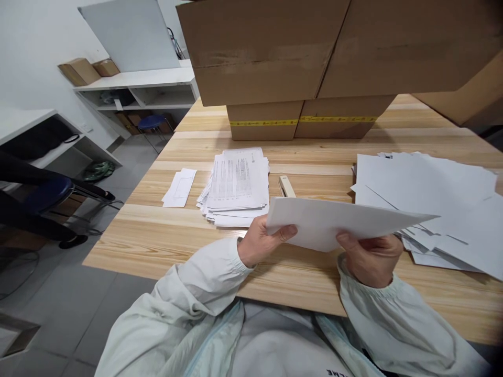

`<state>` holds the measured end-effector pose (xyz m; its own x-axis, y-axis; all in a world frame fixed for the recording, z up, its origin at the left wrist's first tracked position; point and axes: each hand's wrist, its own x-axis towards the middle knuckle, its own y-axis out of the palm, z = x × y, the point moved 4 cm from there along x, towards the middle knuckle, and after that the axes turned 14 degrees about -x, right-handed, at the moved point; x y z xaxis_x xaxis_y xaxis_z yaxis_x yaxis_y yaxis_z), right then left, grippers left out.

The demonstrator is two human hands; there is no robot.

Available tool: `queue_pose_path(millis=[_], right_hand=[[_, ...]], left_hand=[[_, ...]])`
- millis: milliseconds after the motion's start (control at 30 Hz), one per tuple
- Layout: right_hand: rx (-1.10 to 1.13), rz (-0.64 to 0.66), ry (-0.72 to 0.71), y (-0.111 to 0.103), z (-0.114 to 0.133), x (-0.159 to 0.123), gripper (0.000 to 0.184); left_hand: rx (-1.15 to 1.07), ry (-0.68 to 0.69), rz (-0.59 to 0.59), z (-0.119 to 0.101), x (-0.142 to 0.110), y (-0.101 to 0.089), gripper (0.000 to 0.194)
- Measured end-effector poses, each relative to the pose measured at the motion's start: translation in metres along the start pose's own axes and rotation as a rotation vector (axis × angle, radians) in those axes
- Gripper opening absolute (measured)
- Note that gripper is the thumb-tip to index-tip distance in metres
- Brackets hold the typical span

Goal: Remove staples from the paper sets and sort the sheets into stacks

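A white sheet of paper (326, 217) is held up over the front of the table, its blank side toward me; I cannot tell if it is one sheet or more. My left hand (262, 240) pinches its left end, thumb on the near face. Along the lower right edge, my right hand (372, 256) grips it with the thumb on top and fingers behind. Just beyond the paper lies a cream stapler (286, 186), partly covered. Left of that sits a stack of printed sheets (238, 180). To the right spreads a messy pile of white papers (424, 199).
Small white paper slips (179, 187) lie at the left of the wooden table (157, 230). Stacked cardboard boxes (263, 52) rise at the back. A blue stool (47, 196) and a person's legs (39, 175) are at far left, near white shelving (133, 78).
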<state>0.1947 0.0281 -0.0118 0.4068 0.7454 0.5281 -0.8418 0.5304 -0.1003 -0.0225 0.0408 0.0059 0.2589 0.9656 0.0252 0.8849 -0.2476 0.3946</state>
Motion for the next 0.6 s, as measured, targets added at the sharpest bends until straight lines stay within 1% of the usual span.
queue_pose_path(millis=[133, 367, 500, 600], right_hand=[[0.022, -0.008, -0.006, 0.0002, 0.0019, 0.0012, 0.02], [-0.053, 0.022, 0.041, -0.0003, 0.0028, -0.0024, 0.022], [-0.043, 0.007, 0.032, -0.0007, 0.0066, -0.0024, 0.021], [-0.002, 0.033, 0.015, 0.0015, 0.009, 0.0002, 0.019]], left_hand=[[-0.006, -0.001, 0.018, -0.0026, -0.0001, 0.0017, 0.053], [0.014, 0.008, 0.052, -0.0054, -0.0013, 0.0066, 0.054], [0.039, 0.056, 0.082, -0.0081, -0.002, 0.0073, 0.047], [0.024, 0.061, 0.053, -0.0077, -0.0004, 0.0037, 0.043]])
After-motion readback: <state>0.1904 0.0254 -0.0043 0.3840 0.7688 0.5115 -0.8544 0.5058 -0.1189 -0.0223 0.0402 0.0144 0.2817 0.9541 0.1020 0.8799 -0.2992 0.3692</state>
